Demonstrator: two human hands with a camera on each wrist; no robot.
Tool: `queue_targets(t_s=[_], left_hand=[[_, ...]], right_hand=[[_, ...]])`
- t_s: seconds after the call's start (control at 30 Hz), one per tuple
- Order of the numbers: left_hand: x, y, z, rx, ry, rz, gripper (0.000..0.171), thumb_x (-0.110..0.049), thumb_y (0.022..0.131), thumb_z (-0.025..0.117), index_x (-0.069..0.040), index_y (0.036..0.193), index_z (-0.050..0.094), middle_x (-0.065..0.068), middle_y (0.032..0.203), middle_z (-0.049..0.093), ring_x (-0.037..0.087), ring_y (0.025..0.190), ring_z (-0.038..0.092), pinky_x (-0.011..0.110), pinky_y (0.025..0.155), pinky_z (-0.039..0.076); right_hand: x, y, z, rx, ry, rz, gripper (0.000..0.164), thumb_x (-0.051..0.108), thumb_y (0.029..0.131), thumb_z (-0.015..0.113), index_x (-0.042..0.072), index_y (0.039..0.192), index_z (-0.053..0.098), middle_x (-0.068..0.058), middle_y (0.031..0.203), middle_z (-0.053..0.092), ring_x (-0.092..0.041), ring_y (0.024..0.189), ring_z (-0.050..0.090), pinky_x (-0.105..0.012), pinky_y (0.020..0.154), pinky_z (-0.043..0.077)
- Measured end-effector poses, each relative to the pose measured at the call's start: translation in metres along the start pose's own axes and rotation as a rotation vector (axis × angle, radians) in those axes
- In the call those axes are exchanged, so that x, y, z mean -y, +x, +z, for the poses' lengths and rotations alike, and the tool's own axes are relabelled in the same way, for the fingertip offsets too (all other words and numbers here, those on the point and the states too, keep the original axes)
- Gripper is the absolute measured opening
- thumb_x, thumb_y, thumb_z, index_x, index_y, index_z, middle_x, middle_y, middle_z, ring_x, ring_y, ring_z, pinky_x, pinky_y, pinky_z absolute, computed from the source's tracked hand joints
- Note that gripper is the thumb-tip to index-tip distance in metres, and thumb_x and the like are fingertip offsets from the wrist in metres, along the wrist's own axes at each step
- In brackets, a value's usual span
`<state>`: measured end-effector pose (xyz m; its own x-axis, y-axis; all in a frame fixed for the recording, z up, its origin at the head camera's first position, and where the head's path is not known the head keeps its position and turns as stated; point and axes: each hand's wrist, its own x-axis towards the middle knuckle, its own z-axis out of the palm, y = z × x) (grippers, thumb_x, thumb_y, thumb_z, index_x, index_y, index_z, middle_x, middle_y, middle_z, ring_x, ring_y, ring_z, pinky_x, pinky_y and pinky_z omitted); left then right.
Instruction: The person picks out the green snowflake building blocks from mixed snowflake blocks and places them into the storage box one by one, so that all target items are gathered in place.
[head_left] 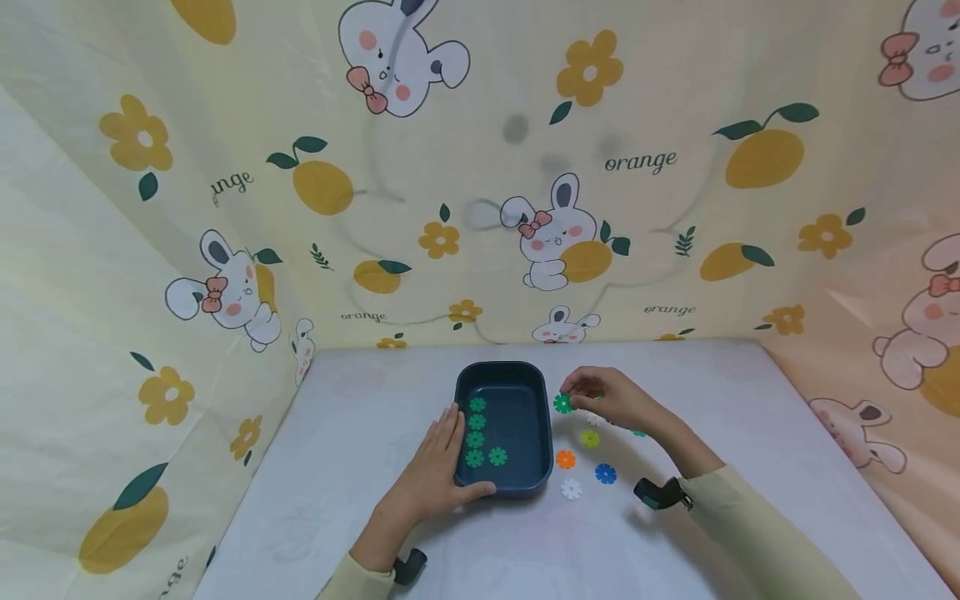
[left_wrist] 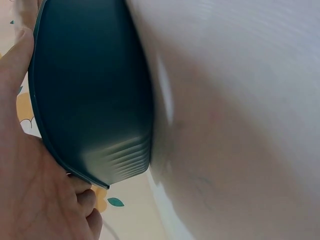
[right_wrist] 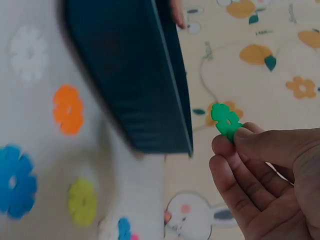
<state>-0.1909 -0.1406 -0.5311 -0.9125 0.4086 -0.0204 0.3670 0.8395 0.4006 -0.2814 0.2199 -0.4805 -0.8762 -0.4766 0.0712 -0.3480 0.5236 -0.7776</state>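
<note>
Head view shows a dark blue rectangular plastic tray (head_left: 517,421) standing on the pale whitish surface (head_left: 337,467). Spread against it is the left hand's (head_left: 429,475) grip, the fingers extended along the left side and the thumb touching the near rim. Beyond the far right part of the tray, the right hand (head_left: 615,400) has its grip pinching a small green flower-shaped disc (right_wrist: 225,119) between thumb and finger, held just beside the tray and apart from it.

Inside the tray lie five matching green discs (head_left: 477,422): four form a row from far to near along the left, and the fifth sits right of the nearest one. On the surface right of the tray are a yellow-green disc (head_left: 591,439), an orange disc (head_left: 566,460), a blue disc (head_left: 606,474) and a white disc (head_left: 572,489), the white one nearest. Past the far edge hangs a cream cloth (head_left: 465,142) printed with white rabbits, oranges and yellow flowers.
</note>
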Motion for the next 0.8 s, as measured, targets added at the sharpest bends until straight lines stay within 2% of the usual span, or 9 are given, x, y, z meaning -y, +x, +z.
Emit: queue_targets(t_s=[0.37,0.6,0.8], left_hand=[[-0.001,0.002,0.000,0.015,0.020,-0.009,0.128,-0.083,0.089,0.065,-0.005,0.173,0.006,0.008,0.181,-0.004,0.025,0.167,-0.002,0.048,0.135,0.009],[0.000,0.003,0.001,0.027,0.026,-0.011,0.128,-0.082,0.089,0.064,-0.006,0.173,0.005,0.008,0.181,-0.006,0.024,0.167,-0.003,0.048,0.135,0.008],[0.000,0.002,-0.001,0.028,0.030,-0.005,0.127,-0.082,0.090,0.063,-0.006,0.173,0.005,0.008,0.181,-0.006,0.025,0.167,-0.003,0.049,0.135,0.008]], right_hand=[[0.021,0.032,0.028,0.081,0.043,-0.118,0.016,0.006,0.102,0.073,0.012,0.116,0.076,0.000,0.107,0.076,-0.019,0.096,0.070,-0.033,0.093,0.062],[0.017,0.051,0.046,0.156,0.063,-0.137,0.015,0.004,0.104,0.071,0.012,0.116,0.076,0.000,0.110,0.076,-0.017,0.094,0.071,-0.028,0.091,0.063],[0.020,0.069,0.059,0.230,0.003,-0.146,0.016,0.001,0.102,0.071,0.011,0.113,0.076,0.001,0.106,0.075,-0.014,0.093,0.068,-0.027,0.090,0.063]])
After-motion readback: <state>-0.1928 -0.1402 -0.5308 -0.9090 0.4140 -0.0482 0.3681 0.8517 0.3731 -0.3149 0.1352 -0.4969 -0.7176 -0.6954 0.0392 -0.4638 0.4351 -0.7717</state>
